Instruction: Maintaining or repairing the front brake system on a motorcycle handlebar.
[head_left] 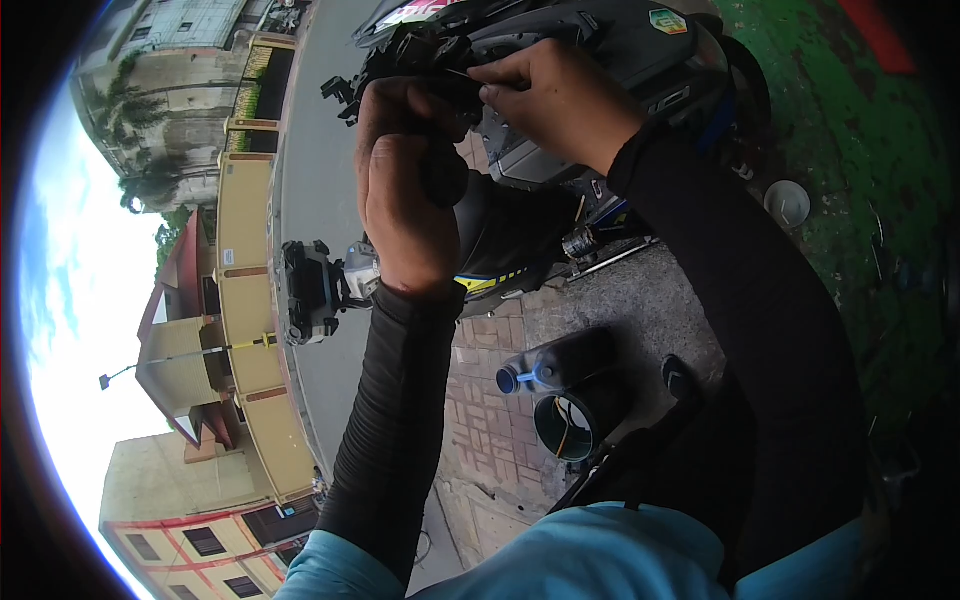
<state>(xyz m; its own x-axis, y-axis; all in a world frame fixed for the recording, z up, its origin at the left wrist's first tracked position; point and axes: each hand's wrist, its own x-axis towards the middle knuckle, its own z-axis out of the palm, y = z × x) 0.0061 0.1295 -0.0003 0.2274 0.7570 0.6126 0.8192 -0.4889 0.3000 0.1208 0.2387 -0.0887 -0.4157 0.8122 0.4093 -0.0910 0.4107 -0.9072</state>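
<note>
At the top of the head view stands a dark motorcycle [640, 70] with a black seat [515, 220]. My left hand [408, 205] is closed around the black handlebar grip [445, 172], whose rounded end shows beside the thumb. Just to its right, my right hand [560, 100] pinches a thin, small piece at the dark handlebar controls [425, 50]. The fingertips partly cover that piece, and its kind is not clear. Black sleeves cover both forearms.
Below the motorcycle, a black jug [580, 360] with a blue cap lies beside a dark green round container [565, 425] on brick paving. A shoe [677, 377] is close by. On the green floor to the right sits a white bowl [787, 203]. A yellow wall [245, 290] lines the road.
</note>
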